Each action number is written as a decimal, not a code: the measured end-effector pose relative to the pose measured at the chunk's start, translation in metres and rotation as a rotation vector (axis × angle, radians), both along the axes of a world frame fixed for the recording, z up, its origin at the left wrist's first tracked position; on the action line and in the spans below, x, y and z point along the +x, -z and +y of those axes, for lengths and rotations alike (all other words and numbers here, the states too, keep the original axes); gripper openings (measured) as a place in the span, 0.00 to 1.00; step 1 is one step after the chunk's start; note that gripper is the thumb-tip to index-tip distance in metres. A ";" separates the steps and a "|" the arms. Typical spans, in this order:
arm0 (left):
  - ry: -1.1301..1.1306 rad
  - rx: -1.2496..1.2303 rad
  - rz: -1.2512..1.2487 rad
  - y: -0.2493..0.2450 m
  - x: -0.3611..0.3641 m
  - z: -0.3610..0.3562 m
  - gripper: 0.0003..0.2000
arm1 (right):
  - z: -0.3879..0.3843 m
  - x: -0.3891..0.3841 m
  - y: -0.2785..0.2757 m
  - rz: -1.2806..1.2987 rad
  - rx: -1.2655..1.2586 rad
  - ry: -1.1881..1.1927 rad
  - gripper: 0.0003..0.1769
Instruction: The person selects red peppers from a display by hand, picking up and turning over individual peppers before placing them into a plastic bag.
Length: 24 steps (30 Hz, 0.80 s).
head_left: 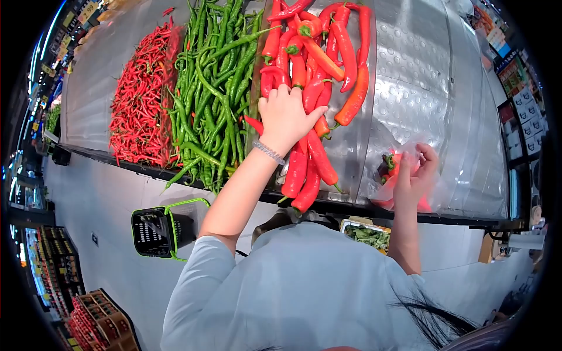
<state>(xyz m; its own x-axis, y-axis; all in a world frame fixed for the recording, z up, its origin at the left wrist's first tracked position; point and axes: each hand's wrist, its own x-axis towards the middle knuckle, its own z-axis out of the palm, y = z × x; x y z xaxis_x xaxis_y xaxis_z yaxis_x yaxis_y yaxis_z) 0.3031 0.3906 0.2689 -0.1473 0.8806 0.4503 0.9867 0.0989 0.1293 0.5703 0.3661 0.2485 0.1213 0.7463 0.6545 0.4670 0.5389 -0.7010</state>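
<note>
My left hand (287,117) reaches over the large red peppers (319,158), its fingertips touching the pile and thumb spread out to the right. Whether its fingers grip a pepper is hidden under the hand. At the right, my right hand (417,172) is at a clear plastic bag (386,190) with red peppers inside, resting near the display's front edge. Its fingers are curled on the bag. Long green peppers (216,88) lie just left of my left hand.
Small red chilies (143,99) fill the left section. A bare metal surface (410,88) lies right of the peppers. A black basket with green trim (155,232) stands on the floor at left. A box of leafy greens (369,235) is below the display edge.
</note>
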 end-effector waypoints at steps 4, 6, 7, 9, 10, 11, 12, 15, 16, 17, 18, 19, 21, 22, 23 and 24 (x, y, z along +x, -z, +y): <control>0.074 0.094 -0.080 0.007 -0.011 0.007 0.22 | -0.010 -0.025 -0.008 -0.088 0.067 0.006 0.16; 0.163 0.168 -0.267 0.004 -0.017 0.003 0.20 | -0.022 -0.035 -0.008 -0.139 0.073 0.026 0.17; 0.208 0.206 -0.360 0.000 -0.021 0.001 0.19 | -0.030 -0.041 -0.005 -0.155 0.060 0.036 0.17; 0.327 0.127 -0.733 -0.023 -0.022 -0.011 0.16 | -0.037 -0.056 -0.006 -0.205 0.043 -0.004 0.20; 0.408 0.080 -0.972 -0.030 -0.019 -0.016 0.16 | -0.041 -0.065 -0.008 -0.243 0.035 -0.056 0.23; 0.483 0.029 -1.215 -0.032 -0.015 -0.020 0.17 | -0.044 -0.074 -0.011 -0.285 0.026 -0.111 0.25; 0.498 0.026 -1.089 -0.027 -0.011 -0.020 0.16 | -0.045 -0.088 -0.012 -0.160 -0.070 -0.211 0.30; 0.746 -0.260 -1.015 -0.016 0.007 -0.024 0.15 | -0.034 -0.113 0.014 0.160 -0.276 -0.422 0.41; 0.735 -0.337 -0.816 -0.013 0.006 -0.028 0.15 | -0.026 -0.116 0.026 0.195 -0.374 -0.396 0.41; 0.694 -0.226 -0.687 -0.010 0.001 -0.027 0.16 | -0.021 -0.117 0.033 0.230 -0.469 -0.368 0.40; 0.648 -0.118 -0.560 -0.008 -0.006 -0.025 0.17 | -0.019 -0.119 0.037 0.157 -0.487 -0.301 0.40; 0.600 -0.012 -0.431 -0.007 -0.014 -0.023 0.17 | -0.018 -0.120 0.040 0.088 -0.503 -0.234 0.40; 0.405 0.119 -0.192 -0.014 -0.033 -0.017 0.22 | -0.017 -0.117 0.059 -0.206 -0.403 -0.071 0.39; 0.341 0.045 -0.106 -0.011 -0.041 -0.012 0.21 | -0.021 -0.119 0.062 -0.278 -0.385 -0.020 0.39; 0.277 -0.028 -0.019 -0.009 -0.048 -0.009 0.21 | -0.025 -0.121 0.063 -0.348 -0.366 0.032 0.39; 0.301 -0.128 -0.011 -0.007 -0.054 -0.004 0.21 | -0.029 -0.122 0.064 -0.360 -0.367 0.051 0.38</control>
<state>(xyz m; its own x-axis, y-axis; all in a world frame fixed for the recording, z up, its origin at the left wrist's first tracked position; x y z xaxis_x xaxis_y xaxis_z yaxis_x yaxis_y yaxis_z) 0.2488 0.3867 0.2760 0.1244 0.9346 0.3331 0.9727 -0.1812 0.1452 0.4482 0.3373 0.1848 -0.0210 0.9335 0.3579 0.7325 0.2580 -0.6300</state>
